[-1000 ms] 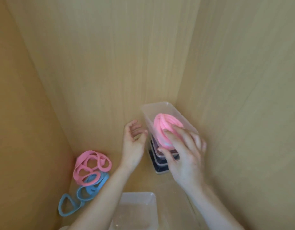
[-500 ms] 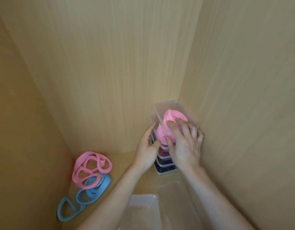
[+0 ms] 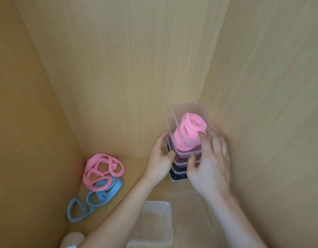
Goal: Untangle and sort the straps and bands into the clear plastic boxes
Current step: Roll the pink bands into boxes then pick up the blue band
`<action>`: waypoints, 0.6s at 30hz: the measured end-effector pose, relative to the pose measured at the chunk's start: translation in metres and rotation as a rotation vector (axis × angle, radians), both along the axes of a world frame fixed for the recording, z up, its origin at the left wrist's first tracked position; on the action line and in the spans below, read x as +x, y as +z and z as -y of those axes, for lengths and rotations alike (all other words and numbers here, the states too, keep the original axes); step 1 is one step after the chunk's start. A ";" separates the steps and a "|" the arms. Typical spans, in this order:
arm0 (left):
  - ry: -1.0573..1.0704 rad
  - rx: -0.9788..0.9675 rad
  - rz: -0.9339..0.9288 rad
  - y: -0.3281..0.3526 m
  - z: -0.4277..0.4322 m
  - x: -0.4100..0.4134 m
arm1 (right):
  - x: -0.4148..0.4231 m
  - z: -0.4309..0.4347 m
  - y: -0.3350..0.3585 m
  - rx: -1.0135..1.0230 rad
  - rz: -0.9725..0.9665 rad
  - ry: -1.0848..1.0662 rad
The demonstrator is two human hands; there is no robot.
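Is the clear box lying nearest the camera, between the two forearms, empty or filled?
Empty. Through the clear box only its own bare bottom shows; no strap or band lies inside.

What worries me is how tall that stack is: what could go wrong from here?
1. The top box, holding a pink coil, sits askew on the stack; once the left hand and right hand let go, it might slide off or topple everything.
2. The loose pink and blue bands are interlaced; tugging one could tighten the tangle.
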State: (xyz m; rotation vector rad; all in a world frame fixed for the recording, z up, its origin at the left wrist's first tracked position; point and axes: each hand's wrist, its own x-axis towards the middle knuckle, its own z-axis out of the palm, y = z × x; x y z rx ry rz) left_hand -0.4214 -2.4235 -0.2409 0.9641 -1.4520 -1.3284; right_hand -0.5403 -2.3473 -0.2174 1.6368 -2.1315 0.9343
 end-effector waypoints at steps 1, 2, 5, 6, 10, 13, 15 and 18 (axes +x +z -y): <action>0.041 0.004 0.003 -0.004 -0.002 0.006 | 0.004 -0.004 -0.001 -0.072 0.021 0.028; 0.080 0.005 0.012 -0.011 -0.003 0.013 | 0.009 -0.008 -0.002 -0.138 0.041 0.069; 0.143 0.019 0.093 -0.037 -0.008 0.038 | 0.024 -0.012 -0.011 -0.206 0.108 0.215; 0.150 0.023 0.132 -0.047 -0.012 0.047 | 0.029 -0.010 -0.017 -0.183 0.125 0.258; 0.206 0.071 0.245 -0.083 -0.032 0.086 | 0.050 0.005 -0.050 -0.073 0.152 0.410; 0.297 0.113 0.292 -0.098 -0.044 0.112 | 0.067 0.018 -0.072 0.041 0.130 0.448; 0.368 0.151 0.331 -0.105 -0.049 0.130 | 0.078 0.029 -0.084 0.135 0.138 0.473; 0.480 0.177 0.397 -0.115 -0.050 0.155 | 0.095 0.051 -0.101 0.282 0.151 0.536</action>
